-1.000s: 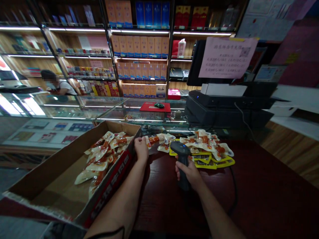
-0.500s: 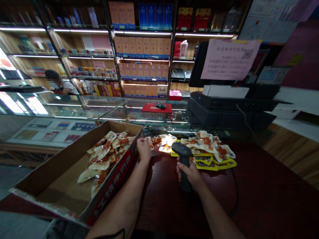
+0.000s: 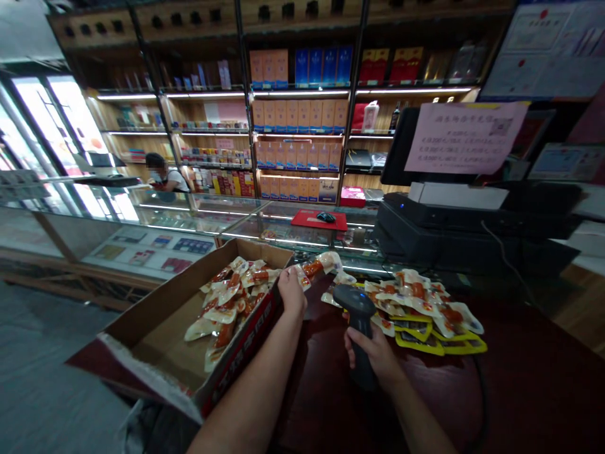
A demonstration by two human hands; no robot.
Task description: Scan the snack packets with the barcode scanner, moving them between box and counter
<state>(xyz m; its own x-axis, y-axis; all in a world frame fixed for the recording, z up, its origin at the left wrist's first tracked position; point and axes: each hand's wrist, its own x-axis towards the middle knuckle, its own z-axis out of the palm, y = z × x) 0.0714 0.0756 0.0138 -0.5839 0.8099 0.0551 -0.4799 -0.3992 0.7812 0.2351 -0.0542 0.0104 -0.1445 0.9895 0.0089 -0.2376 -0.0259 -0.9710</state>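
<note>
With our left hand (image 3: 292, 293) we are pinching one end of a clear-and-white sealed packet (image 3: 319, 269), its reddish-brown contents showing, and the packet is slanting away from our fingers, up and to the right. With our right hand (image 3: 371, 353) we are gripping the handle of a dark scanner (image 3: 357, 302), fingers wrapped around it, its head standing above our grip. Just left of our left grip, a cardboard box (image 3: 161, 306) is holding similar packets (image 3: 236, 290). Beyond and to the right of our scanner grip, a pile of packets (image 3: 418, 291) is lying on yellow-edged packs (image 3: 442, 345). Below both grips, the dark red table (image 3: 326, 384) is stretching towards us.
</note>
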